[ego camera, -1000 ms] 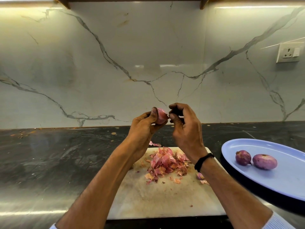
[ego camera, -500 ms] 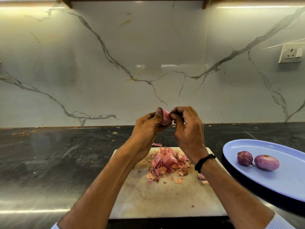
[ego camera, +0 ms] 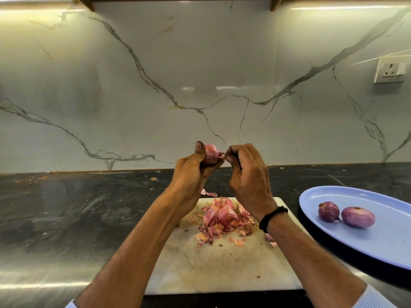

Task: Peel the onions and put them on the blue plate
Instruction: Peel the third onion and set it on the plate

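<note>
Onion (ego camera: 210,153) is gripped in the left hand (ego camera: 191,174), its skin flap (ego camera: 220,154) pinched by the right hand (ego camera: 246,174); blue plate (ego camera: 378,243) is parked at the right edge of the worktop (ego camera: 89,207), nearer that hand.

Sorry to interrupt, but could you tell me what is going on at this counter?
A person is peeling onions by hand. The left hand grips a partly peeled onion in the air, while the right hand pinches a strip of skin at its side. A pile of skins lies on the cutting board. Two peeled onions sit on the blue plate to the right.
</note>
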Demonstrator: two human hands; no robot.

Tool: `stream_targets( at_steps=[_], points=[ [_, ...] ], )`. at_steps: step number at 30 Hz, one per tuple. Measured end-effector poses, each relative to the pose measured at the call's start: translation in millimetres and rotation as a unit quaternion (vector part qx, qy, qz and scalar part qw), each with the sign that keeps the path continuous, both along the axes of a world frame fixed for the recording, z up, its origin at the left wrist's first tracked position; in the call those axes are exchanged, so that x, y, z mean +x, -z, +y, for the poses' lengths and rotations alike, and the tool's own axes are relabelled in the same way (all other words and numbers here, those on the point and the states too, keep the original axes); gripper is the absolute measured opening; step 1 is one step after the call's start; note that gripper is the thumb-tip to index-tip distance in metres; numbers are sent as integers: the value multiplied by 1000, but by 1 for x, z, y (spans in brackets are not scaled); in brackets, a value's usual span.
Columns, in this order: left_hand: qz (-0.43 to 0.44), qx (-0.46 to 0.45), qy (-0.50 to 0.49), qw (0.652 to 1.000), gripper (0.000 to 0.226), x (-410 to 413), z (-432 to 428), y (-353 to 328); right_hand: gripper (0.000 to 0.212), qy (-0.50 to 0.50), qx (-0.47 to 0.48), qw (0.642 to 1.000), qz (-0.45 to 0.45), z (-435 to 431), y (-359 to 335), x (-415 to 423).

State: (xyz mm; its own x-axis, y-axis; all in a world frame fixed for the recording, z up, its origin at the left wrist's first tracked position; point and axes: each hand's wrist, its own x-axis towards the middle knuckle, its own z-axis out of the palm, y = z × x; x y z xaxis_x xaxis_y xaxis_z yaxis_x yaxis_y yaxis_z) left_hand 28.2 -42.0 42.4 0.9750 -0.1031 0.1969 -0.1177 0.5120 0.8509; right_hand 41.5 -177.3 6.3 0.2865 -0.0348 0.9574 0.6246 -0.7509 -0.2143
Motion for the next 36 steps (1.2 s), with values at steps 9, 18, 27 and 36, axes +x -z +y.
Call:
stream_targets(
  at_steps=[9, 18, 27, 36],
  points=[
    [9, 31, -32, 999, 43, -1, 4, -2, 7, 16, 78, 997, 2, -4, -4, -4],
    [-19, 80, -34, 996, 31, -3, 5, -1, 41, -41, 23, 999, 5, 0, -6, -10],
    [-39, 30, -24, 998, 42, -7, 6, -3, 20, -13, 78, 997, 3, -2, -4, -5],
    [-71, 23, -17, 997, 42, -6, 5, -1, 43, -42, 10, 999, 15, 2, -1, -3]
  ],
)
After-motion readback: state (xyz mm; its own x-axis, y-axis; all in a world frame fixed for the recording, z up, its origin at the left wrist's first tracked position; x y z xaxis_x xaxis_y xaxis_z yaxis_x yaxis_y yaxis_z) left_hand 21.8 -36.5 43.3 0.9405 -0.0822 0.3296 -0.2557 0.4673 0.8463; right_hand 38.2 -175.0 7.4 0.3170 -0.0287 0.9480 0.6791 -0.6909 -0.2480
